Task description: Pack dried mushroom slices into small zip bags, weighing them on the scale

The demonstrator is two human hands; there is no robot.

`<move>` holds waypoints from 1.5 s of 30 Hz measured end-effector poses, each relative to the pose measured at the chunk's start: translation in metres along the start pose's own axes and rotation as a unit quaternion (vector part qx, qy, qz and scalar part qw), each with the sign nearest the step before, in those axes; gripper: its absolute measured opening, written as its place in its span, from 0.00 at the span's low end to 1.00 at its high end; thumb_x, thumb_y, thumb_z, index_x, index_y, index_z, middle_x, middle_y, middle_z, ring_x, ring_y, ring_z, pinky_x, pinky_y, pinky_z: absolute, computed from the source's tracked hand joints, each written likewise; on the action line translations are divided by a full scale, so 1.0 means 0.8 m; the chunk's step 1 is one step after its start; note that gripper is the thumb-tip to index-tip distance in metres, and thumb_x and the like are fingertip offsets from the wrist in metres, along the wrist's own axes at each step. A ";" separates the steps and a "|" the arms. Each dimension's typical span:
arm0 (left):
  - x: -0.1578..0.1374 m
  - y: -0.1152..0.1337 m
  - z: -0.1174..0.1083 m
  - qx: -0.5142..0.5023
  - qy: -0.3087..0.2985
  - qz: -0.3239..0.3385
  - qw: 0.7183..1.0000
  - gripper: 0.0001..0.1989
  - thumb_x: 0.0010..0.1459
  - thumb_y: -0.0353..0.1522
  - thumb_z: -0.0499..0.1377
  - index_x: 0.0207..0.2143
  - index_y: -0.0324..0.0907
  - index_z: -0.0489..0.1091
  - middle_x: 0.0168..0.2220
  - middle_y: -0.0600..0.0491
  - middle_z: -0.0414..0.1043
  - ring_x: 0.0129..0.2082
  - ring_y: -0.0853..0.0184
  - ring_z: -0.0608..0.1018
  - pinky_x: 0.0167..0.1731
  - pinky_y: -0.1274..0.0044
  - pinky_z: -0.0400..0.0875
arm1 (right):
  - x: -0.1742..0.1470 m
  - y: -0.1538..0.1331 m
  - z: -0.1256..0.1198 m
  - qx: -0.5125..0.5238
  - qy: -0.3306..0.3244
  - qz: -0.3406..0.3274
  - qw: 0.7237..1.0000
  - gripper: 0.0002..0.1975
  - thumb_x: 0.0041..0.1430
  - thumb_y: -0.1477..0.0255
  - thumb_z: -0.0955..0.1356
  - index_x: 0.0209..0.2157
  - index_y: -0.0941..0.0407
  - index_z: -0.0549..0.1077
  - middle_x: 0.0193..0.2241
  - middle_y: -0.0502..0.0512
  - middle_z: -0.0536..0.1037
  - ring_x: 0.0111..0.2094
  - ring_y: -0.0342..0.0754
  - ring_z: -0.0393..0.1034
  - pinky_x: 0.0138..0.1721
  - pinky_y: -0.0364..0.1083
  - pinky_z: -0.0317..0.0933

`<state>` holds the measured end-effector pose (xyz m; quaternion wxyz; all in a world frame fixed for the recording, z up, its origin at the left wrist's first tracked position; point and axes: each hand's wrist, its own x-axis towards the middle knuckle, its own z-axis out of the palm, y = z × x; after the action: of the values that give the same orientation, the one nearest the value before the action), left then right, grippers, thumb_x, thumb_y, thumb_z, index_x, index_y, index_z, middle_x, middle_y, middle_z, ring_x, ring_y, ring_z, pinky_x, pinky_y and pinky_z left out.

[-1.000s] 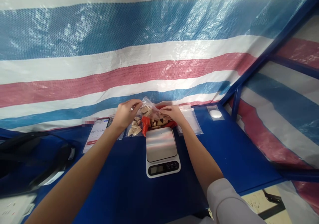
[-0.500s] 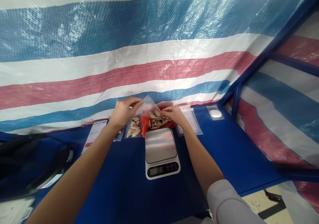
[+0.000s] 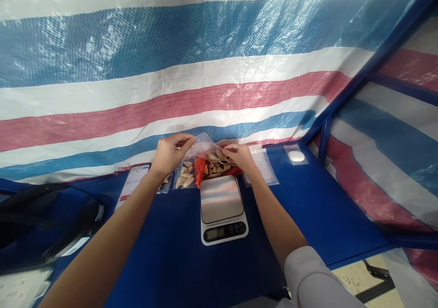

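Between my two hands a clear plastic bag [image 3: 204,144] with pale dried slices in it is held up by its top corners. My left hand [image 3: 172,152] pinches one corner, and my right hand [image 3: 240,156] pinches the other. Under the bag lies an open red bag [image 3: 200,171] full of brown-edged dried pieces [image 3: 219,167]. Just in front of it stands a white kitchen scale [image 3: 224,210] with a bare metal plate. To the left, a filled clear bag [image 3: 185,175] of similar pieces lies flat, and another is partly hidden by my left wrist.
Flat clear bags [image 3: 265,166] lie right of my right hand. Farther right is a small bag with a white round object [image 3: 296,156]. A phone [image 3: 134,182] showing a timer and a black strap-like item [image 3: 78,221] sit left on the blue table [image 3: 308,216]. Striped sheeting stands behind.
Both hands keep their pinch on the clear bag, which has shifted only slightly. The view has moved a little; the scale and the other things stay in place.
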<state>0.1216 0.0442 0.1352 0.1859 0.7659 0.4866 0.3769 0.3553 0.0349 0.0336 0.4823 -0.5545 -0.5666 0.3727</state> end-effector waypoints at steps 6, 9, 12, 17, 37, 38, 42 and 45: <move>-0.006 -0.009 0.006 0.005 -0.010 -0.003 1.000 0.18 0.60 0.47 0.59 0.36 0.42 0.79 0.33 0.50 0.81 0.32 0.63 0.80 0.35 0.75 0.74 | -0.001 -0.001 0.008 0.032 -0.022 0.029 0.999 0.13 0.54 0.62 0.73 0.37 0.54 0.83 0.32 0.52 0.83 0.33 0.48 0.75 0.34 0.45 0.68; -0.008 -0.007 0.008 0.004 -0.013 -0.012 1.000 0.18 0.60 0.47 0.58 0.35 0.43 0.78 0.33 0.50 0.81 0.31 0.63 0.80 0.35 0.74 0.74 | -0.003 -0.004 0.010 0.048 -0.037 0.038 0.997 0.15 0.51 0.60 0.75 0.37 0.55 0.82 0.33 0.52 0.83 0.35 0.47 0.76 0.36 0.44 0.68; -0.008 -0.003 0.009 0.000 -0.018 -0.014 1.000 0.18 0.60 0.47 0.59 0.35 0.43 0.78 0.33 0.50 0.81 0.32 0.63 0.81 0.36 0.74 0.74 | -0.004 -0.008 0.010 0.036 -0.042 0.023 0.998 0.15 0.51 0.58 0.75 0.35 0.55 0.81 0.35 0.53 0.83 0.37 0.47 0.76 0.39 0.44 0.68; -0.008 -0.001 0.010 -0.010 -0.022 -0.013 1.000 0.20 0.59 0.49 0.59 0.36 0.43 0.79 0.33 0.50 0.82 0.33 0.62 0.81 0.36 0.75 0.75 | -0.002 -0.006 0.015 -0.024 -0.026 0.003 0.999 0.13 0.52 0.58 0.75 0.31 0.53 0.80 0.32 0.51 0.83 0.36 0.47 0.76 0.37 0.44 0.66; -0.014 0.013 -0.002 -0.049 -0.049 -0.015 0.997 0.21 0.56 0.51 0.61 0.34 0.42 0.78 0.31 0.50 0.81 0.31 0.63 0.80 0.36 0.73 0.76 | -0.013 -0.026 0.022 -0.081 -0.058 0.048 0.994 0.26 0.52 0.45 0.71 0.18 0.53 0.72 0.24 0.53 0.80 0.26 0.46 0.72 0.28 0.45 0.64; -0.014 0.013 -0.001 -0.052 -0.051 -0.015 0.997 0.21 0.56 0.51 0.61 0.33 0.42 0.78 0.31 0.50 0.81 0.31 0.63 0.80 0.36 0.73 0.76 | -0.013 -0.027 0.023 -0.094 -0.053 0.051 0.993 0.26 0.52 0.45 0.72 0.18 0.53 0.72 0.24 0.53 0.80 0.26 0.47 0.72 0.29 0.45 0.64; -0.014 0.011 -0.003 -0.063 -0.058 -0.034 0.996 0.22 0.55 0.53 0.62 0.33 0.43 0.78 0.31 0.50 0.81 0.32 0.62 0.81 0.36 0.73 0.77 | -0.010 -0.022 0.025 -0.094 -0.053 0.046 0.993 0.20 0.53 0.51 0.73 0.20 0.52 0.74 0.25 0.52 0.80 0.27 0.47 0.72 0.29 0.46 0.64; -0.014 0.010 -0.004 -0.060 -0.054 -0.036 0.996 0.21 0.55 0.52 0.62 0.32 0.43 0.78 0.31 0.50 0.81 0.32 0.62 0.81 0.37 0.73 0.78 | -0.009 -0.014 0.025 -0.078 -0.050 0.044 0.995 0.17 0.53 0.55 0.74 0.21 0.52 0.75 0.25 0.52 0.80 0.28 0.48 0.73 0.30 0.45 0.65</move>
<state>0.1215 0.0304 0.1384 0.2710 0.7546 0.4795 0.3567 0.3327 0.0289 0.0381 0.3920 -0.5949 -0.5926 0.3757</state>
